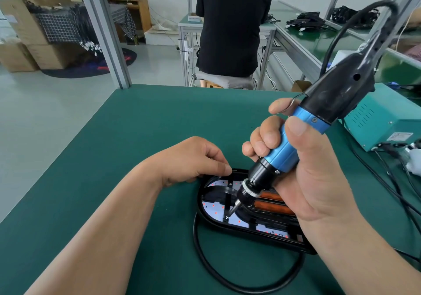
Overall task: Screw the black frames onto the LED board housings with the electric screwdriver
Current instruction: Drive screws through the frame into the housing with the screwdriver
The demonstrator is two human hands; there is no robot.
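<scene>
A black oval LED board housing [227, 232] lies on the green mat, its white board dotted with red LEDs and crossed by a black frame [224, 194]. My right hand [307, 176] grips the blue and black electric screwdriver [296, 135], tilted, with its bit tip set on a screw [227, 216] at the frame's near side. My left hand [196, 158] rests at the housing's far left rim, fingers curled, thumb and fingertip pressing the edge. The housing's right part is hidden behind my right hand.
A black cable [227, 281] loops on the green mat [136, 135] in front of the housing. A teal power supply box [378, 121] with cables stands at the right. A person in black [230, 32] sits beyond the table's far edge.
</scene>
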